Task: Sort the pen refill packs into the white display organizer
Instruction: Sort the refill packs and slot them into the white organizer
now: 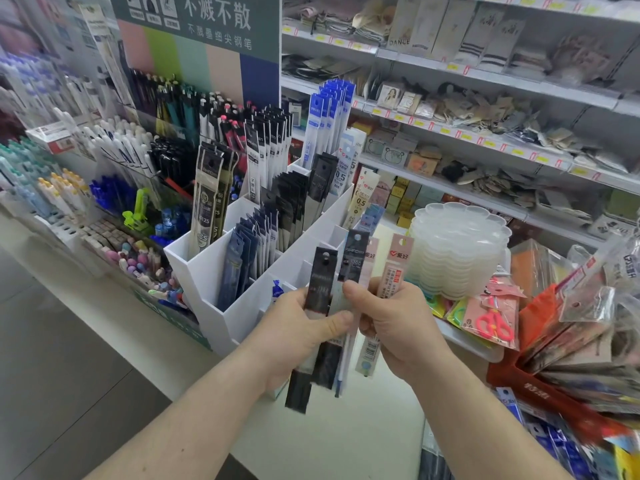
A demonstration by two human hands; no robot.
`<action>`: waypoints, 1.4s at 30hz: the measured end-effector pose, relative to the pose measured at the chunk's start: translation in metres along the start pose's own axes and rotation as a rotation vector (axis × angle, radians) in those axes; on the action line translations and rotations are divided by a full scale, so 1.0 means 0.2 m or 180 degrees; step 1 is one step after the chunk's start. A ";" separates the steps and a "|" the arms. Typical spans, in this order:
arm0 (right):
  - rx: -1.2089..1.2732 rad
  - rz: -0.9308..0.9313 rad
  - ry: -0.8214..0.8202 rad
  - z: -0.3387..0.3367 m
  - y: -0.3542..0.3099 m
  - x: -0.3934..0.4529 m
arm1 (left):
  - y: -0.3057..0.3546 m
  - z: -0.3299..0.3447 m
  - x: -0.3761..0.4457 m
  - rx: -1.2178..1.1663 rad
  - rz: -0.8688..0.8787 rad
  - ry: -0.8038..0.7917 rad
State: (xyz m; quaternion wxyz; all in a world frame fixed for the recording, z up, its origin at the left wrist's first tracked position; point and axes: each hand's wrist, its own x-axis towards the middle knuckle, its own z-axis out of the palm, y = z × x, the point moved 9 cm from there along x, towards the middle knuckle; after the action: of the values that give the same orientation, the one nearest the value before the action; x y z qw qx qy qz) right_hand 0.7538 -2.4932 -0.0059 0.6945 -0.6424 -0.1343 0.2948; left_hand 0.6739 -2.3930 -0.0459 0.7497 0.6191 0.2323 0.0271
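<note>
Both hands meet in front of the white display organizer (242, 306), sharing a fanned bunch of pen refill packs. The left hand (298, 327) grips the black packs (323, 282), thumb pressed across their fronts, their lower ends hanging below the palm. The right hand (391, 323) pinches a black pack marked 1388 (354, 259) and holds a pink-topped pack (396, 268) in its curled fingers. The bunch hovers just over the organizer's near right corner, above the white worktop (346, 427). To the right a stack of clear trays (457, 251) and packs of scissors (491, 320) crowd close; the near worktop offers open room. The organizer's compartments hold upright packs: dark blue ones (239, 258) at the front, black ones (287, 202) behind, blue-and-white ones (329, 123) at the back
</note>
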 end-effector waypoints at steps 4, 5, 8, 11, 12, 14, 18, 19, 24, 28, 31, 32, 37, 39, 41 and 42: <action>0.0275 0.0035 0.0198 -0.06 0.02 0.02 | 0.00 -0.01 0.02 -0.0435 -0.0126 0.0107; 0.0323 0.0050 0.0234 -0.08 0.02 0.03 | 0.00 -0.02 0.02 -0.0522 -0.0173 0.0152; 0.0390 0.0092 0.0325 -0.12 0.03 0.04 | 0.00 -0.03 0.01 -0.0484 -0.0297 0.0314; 0.0445 0.0101 0.0398 -0.17 0.04 0.05 | 0.01 -0.06 0.02 -0.0260 -0.0279 0.0591; 0.0477 0.0106 0.0400 -0.18 0.04 0.05 | 0.01 -0.07 0.03 -0.0276 -0.0215 0.0649; 0.0513 0.0131 0.0311 -0.17 0.05 0.06 | 0.02 -0.04 0.04 -0.0265 -0.0118 0.0516; 0.0490 0.0213 0.0008 -0.11 0.06 0.04 | -0.02 0.12 0.02 -0.0496 -0.0346 -0.0138; 0.0517 0.0238 -0.0046 -0.10 0.07 0.04 | -0.04 0.15 0.02 -0.0704 -0.0463 -0.0242; 0.0513 0.0229 -0.0309 -0.10 0.07 0.04 | -0.07 0.22 -0.02 -0.1259 -0.0738 -0.0563; 0.0472 0.0250 -0.0328 -0.08 0.09 0.04 | -0.07 0.24 -0.03 -0.1487 -0.0760 -0.0591; 0.0397 0.0219 -0.0160 -0.13 0.07 0.04 | -0.06 0.14 0.03 -0.1291 -0.0429 -0.0120; 0.0374 0.0224 -0.0063 -0.16 0.06 0.04 | -0.05 0.09 0.05 -0.1032 -0.0247 0.0122; 0.0233 0.0083 0.0056 -0.19 0.01 0.02 | 0.02 -0.04 0.04 -0.0320 0.0356 0.0791; 0.0208 0.0020 -0.0004 -0.18 -0.01 0.01 | 0.04 -0.04 0.03 -0.0232 0.0465 0.0795; 0.0270 -0.0016 -0.0091 -0.16 -0.03 0.01 | 0.06 -0.04 0.02 -0.0236 0.0502 0.0785; 0.0280 -0.0025 -0.0120 -0.16 -0.03 0.01 | 0.06 -0.04 0.02 -0.0265 0.0515 0.0772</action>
State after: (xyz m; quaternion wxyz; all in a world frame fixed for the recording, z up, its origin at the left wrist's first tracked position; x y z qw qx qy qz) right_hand 0.7739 -2.5178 -0.0037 0.7205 -0.6051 -0.1367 0.3097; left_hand 0.6774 -2.3825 -0.0360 0.7365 0.5964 0.2692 0.1717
